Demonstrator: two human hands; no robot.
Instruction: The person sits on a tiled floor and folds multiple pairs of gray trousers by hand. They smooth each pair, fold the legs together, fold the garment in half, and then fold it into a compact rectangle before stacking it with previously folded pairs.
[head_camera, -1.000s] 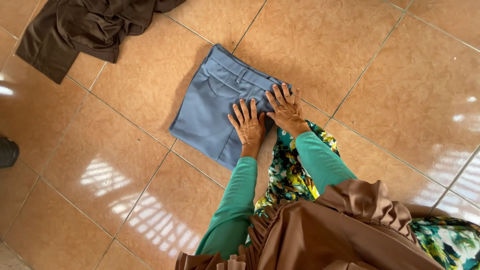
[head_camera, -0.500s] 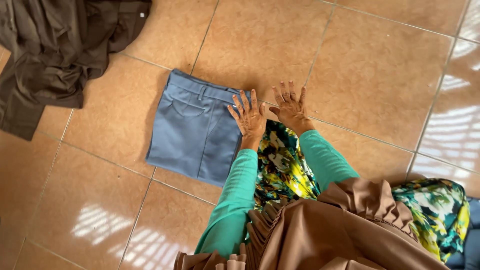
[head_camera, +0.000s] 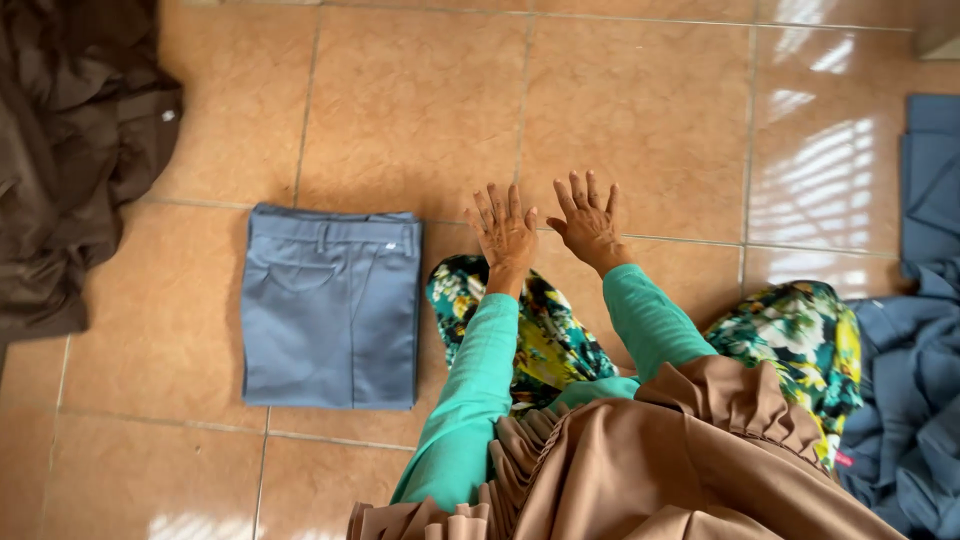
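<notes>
A folded pair of grey-blue trousers lies flat on the tiled floor, left of my knees. My left hand hovers with fingers spread over bare tile, just right of the trousers and apart from them. Close beside it on the right, my right hand is spread the same way, holding nothing. Both arms wear green sleeves. My knees, in floral fabric, are below the hands.
A crumpled dark brown garment lies at the far left. More grey-blue clothing is heaped along the right edge. A tan pleated cloth covers my lap. The floor is orange-brown tile.
Both hands have lifted off the folded trousers and moved right. The view has swung right, so the trousers now sit further left and the blue heap has come into view.
</notes>
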